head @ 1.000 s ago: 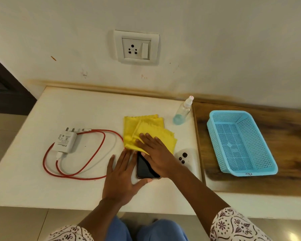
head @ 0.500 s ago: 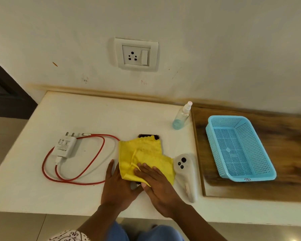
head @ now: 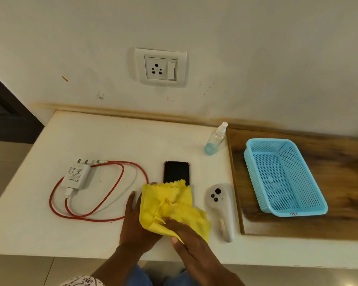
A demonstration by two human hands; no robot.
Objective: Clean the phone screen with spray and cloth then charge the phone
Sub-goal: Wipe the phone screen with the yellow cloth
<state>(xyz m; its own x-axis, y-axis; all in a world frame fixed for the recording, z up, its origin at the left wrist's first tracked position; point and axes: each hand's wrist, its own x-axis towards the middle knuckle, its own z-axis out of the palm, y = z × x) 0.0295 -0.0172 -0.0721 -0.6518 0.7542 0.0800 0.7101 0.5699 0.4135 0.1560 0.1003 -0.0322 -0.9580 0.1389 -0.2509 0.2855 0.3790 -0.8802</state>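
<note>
A black phone (head: 176, 171) lies flat on the white table (head: 103, 139), screen up, its near half hidden under a yellow cloth (head: 170, 205). My right hand (head: 186, 236) presses flat on the cloth's near part. My left hand (head: 135, 226) rests beside the phone's left edge, partly under the cloth; whether it grips the phone is hidden. A small spray bottle (head: 215, 139) with bluish liquid stands at the back right of the white surface. A white charger plug (head: 77, 175) with a red cable (head: 116, 186) lies to the left. A wall socket (head: 161, 68) is above the table.
A white handheld controller (head: 221, 209) lies just right of the cloth. A light blue plastic basket (head: 281, 176) sits on a dark wooden board (head: 339, 203) to the right. The table's front edge runs just under my wrists.
My right hand has dragged the yellow cloth toward me down the phone, uncovering its far half. The left hand has stayed beside the phone.
</note>
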